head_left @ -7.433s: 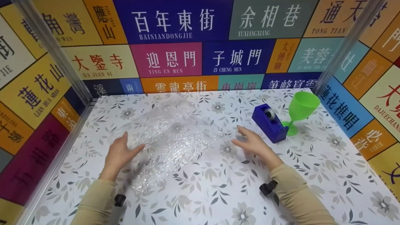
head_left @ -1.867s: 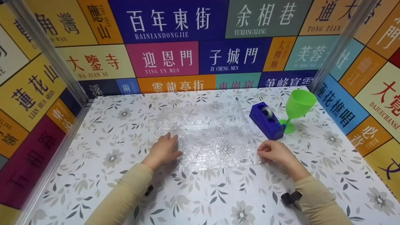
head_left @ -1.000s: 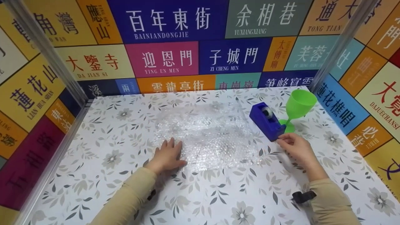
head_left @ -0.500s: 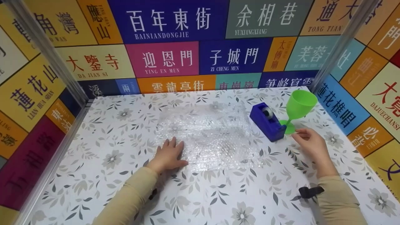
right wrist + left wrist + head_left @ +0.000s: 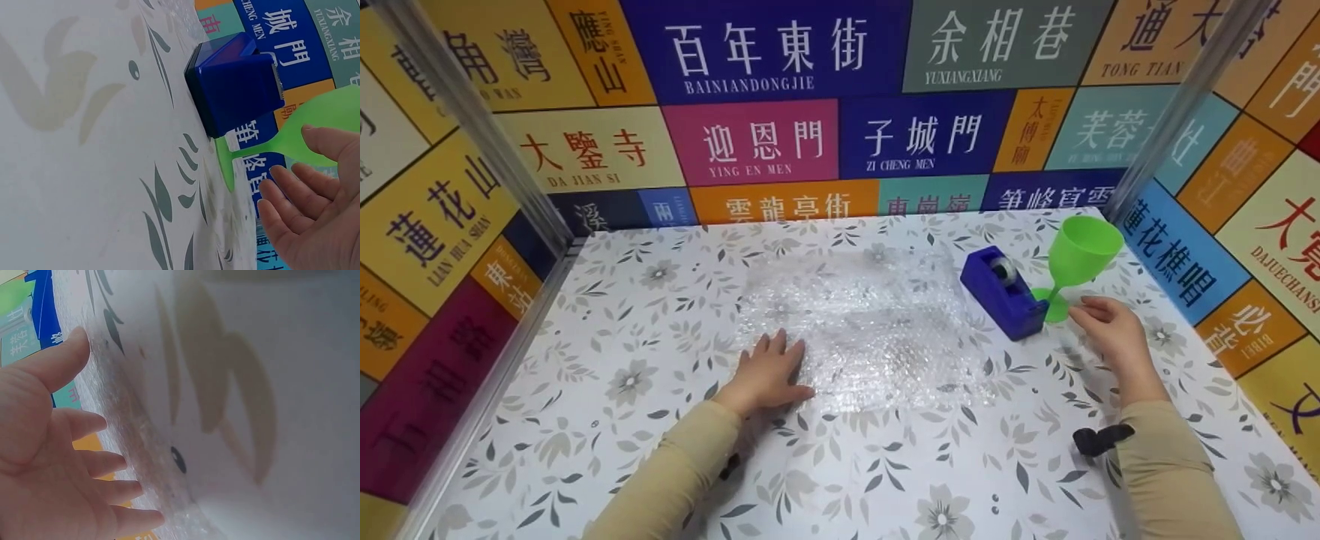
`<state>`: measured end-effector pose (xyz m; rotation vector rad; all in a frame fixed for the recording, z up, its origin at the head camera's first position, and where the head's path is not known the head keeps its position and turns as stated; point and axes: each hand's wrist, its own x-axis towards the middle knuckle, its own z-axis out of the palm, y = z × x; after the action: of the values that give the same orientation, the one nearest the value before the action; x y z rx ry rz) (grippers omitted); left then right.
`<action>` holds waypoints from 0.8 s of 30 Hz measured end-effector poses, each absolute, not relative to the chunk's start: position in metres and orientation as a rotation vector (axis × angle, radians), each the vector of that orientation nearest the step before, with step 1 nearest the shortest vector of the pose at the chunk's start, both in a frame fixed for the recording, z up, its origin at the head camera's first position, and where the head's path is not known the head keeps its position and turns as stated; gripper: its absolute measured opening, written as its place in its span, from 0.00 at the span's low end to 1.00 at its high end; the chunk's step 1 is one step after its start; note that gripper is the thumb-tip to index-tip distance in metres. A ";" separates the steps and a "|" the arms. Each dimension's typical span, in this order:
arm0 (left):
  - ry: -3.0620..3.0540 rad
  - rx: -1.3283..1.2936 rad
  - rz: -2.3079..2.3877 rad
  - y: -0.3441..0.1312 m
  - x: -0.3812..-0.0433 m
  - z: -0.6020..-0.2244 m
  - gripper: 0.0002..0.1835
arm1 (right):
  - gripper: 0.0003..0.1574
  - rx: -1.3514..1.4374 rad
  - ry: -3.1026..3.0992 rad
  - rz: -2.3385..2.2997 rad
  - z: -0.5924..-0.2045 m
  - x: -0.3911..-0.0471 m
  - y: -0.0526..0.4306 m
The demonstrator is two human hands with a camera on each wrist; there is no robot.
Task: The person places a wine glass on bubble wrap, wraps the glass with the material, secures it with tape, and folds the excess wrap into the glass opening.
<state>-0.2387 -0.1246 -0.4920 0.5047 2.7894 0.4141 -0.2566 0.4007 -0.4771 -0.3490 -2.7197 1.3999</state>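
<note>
Spread wide on the left hand [image 5: 769,375], at the near left corner of the bubble wrap [image 5: 870,326], flat in the middle; parted, loosely bent and pinching nothing on the right hand [image 5: 1112,330], just beside the green goblet [image 5: 1081,251]. Best, likely, to steady the wrap lightly and take the goblet low by its stem [image 5: 259,150], clear of the tape dispenser [image 5: 1003,300] close on the left. Ample room across the near table [image 5: 847,480]; little toward the back edge.
</note>
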 end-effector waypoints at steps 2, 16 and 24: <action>2.790 0.509 0.418 -0.124 -0.238 -0.491 0.47 | 0.47 -0.347 -2.709 1.443 -0.478 -0.259 0.401; 2.772 0.486 0.438 -0.124 -0.236 -0.491 0.46 | 0.52 -0.397 -2.675 1.661 -0.481 -0.276 0.403; 2.771 0.487 0.415 -0.124 -0.237 -0.490 0.47 | 0.52 -0.350 -2.666 1.751 -0.483 -0.286 0.404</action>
<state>-0.2368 -0.1238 -0.4901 0.4865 2.7712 0.4153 -0.2858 0.4040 -0.4829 -0.3502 -2.6657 1.7509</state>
